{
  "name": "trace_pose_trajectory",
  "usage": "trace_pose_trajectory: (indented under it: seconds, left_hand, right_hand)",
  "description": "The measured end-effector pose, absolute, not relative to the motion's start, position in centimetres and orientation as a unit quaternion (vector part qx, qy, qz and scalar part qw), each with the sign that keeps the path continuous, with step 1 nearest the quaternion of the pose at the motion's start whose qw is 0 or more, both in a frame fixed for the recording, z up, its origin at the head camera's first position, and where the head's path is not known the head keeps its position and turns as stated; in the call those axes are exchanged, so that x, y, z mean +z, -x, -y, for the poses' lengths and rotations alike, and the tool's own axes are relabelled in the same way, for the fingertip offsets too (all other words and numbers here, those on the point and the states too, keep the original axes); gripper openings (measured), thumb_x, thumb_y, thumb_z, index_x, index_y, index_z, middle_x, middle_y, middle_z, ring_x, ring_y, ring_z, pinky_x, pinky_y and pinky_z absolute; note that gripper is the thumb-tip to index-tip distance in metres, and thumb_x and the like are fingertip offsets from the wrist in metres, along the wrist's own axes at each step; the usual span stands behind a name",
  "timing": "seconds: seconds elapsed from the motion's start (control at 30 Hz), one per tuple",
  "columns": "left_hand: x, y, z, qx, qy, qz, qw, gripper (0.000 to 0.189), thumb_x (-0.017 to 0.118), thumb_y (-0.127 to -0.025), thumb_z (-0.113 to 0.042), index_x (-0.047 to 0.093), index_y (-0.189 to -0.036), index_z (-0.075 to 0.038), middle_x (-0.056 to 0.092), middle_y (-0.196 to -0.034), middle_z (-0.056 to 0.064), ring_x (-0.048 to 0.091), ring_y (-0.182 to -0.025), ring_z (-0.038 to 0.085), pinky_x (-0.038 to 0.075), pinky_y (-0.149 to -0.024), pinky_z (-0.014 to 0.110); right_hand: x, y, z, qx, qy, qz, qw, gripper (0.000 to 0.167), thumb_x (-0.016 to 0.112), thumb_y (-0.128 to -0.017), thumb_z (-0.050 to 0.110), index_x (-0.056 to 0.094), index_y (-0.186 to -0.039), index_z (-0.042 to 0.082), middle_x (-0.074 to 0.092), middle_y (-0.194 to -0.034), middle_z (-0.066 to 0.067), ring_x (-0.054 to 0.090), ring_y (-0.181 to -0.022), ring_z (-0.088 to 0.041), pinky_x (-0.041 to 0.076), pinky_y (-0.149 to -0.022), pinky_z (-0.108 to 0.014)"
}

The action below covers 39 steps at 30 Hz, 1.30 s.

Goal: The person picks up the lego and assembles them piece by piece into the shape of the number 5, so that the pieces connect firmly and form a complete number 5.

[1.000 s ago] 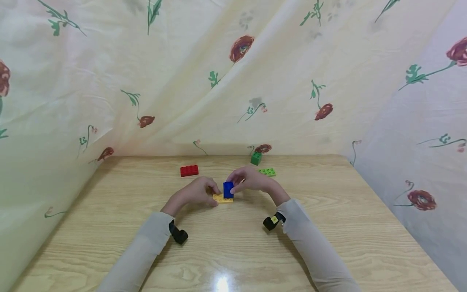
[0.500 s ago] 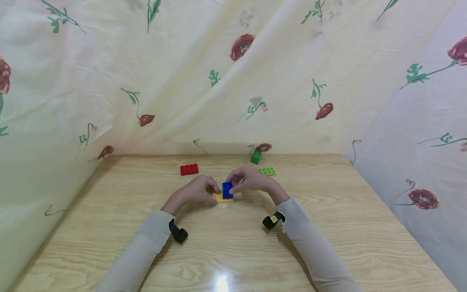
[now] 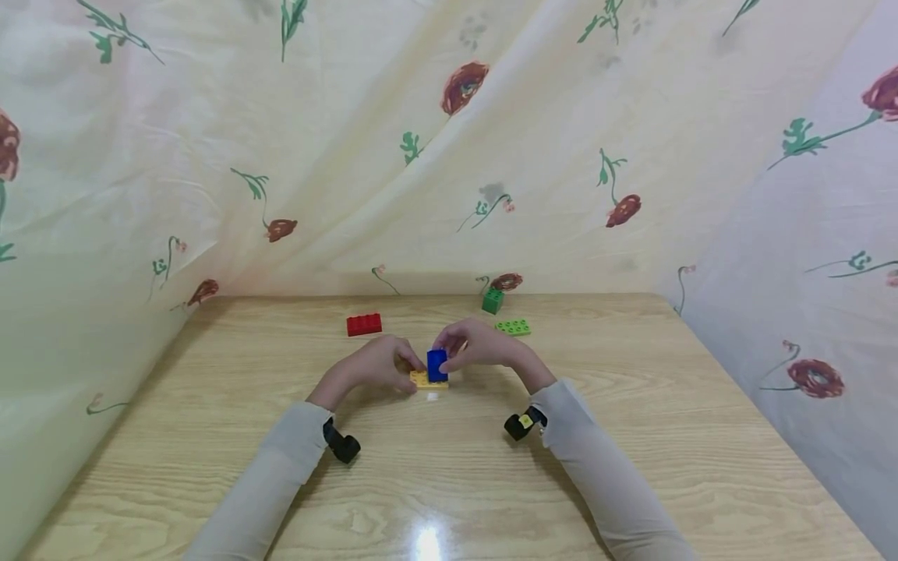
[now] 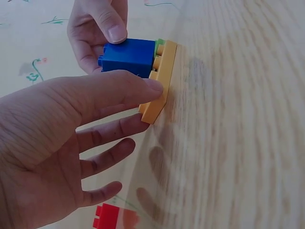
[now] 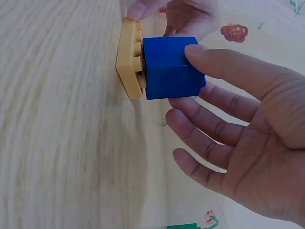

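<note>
Near the middle of the table, my left hand (image 3: 375, 363) pinches one end of a thin yellow building brick (image 3: 423, 382) between thumb and index finger, its other fingers spread. A taller blue brick (image 3: 436, 366) is held upright over the yellow one's right part by my right hand (image 3: 480, 344), thumb on the near side and fingers behind. From the right wrist, the blue brick (image 5: 171, 69) sits right at the studs of the yellow brick (image 5: 126, 62), and those studs show along the seam. The right hand's lower fingers (image 5: 190, 164) are off the brick.
A red brick (image 3: 364, 325) lies behind the left hand. Behind the right hand are a flat light-green brick (image 3: 514, 327) and a dark green brick (image 3: 493, 301) near the back edge. Flowered cloth (image 3: 351, 156) hangs behind and beside the wooden table (image 3: 435, 483).
The blue brick has shifted very slightly left over the yellow brick. Both hands keep their holds and stay nearly in place.
</note>
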State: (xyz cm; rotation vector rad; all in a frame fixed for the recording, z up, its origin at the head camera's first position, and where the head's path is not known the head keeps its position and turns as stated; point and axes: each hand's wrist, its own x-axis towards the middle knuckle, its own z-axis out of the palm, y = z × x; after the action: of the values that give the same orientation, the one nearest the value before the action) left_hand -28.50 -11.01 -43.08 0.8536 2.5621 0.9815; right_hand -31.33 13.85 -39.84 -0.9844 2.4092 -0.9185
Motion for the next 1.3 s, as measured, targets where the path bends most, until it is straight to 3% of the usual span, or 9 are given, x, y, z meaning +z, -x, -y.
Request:
trace_pose_trajectory:
  seconds: [0.53,0.9,1.3]
  left_hand:
    - [-42.9,28.5,11.0,0.340,-0.286,-0.885,0.141,0.026,0.086,-0.082,-0.015,0.080,-0.108,-0.014,0.074,-0.107,-0.001,0.063,-0.100,0.015,0.051,-0.092,0.036]
    - [-42.8,28.3,11.0,0.350,-0.277,-0.883,0.147,0.027,0.085,-0.082,-0.014,0.079,-0.109,-0.013,0.076,-0.109,0.000,0.066,-0.102,0.016,0.054,-0.094,0.039]
    - [-42.8,28.3,11.0,0.352,-0.273,-0.883,0.147,0.025,0.085,-0.083,-0.014,0.080,-0.107,-0.014,0.075,-0.107,-0.001,0.067,-0.102,0.015,0.054,-0.093,0.037]
  right_hand:
    - [-39.0,30.8,-13.9,-0.304,0.367,-0.857,0.195,0.027,0.078,-0.090,0.017,0.073,-0.115,0.006,0.076,-0.104,-0.004,0.067,-0.095,-0.013,0.055,-0.086,-0.029]
    - [-38.9,30.6,-13.9,-0.304,0.360,-0.860,0.193,0.027,0.078,-0.090,0.017,0.074,-0.114,0.007,0.076,-0.106,-0.003,0.067,-0.096,-0.013,0.054,-0.091,-0.035]
    - [-38.7,30.4,-13.6,-0.307,0.353,-0.864,0.187,0.023,0.082,-0.087,0.017,0.076,-0.107,0.008,0.076,-0.100,-0.002,0.065,-0.091,-0.013,0.054,-0.083,-0.029]
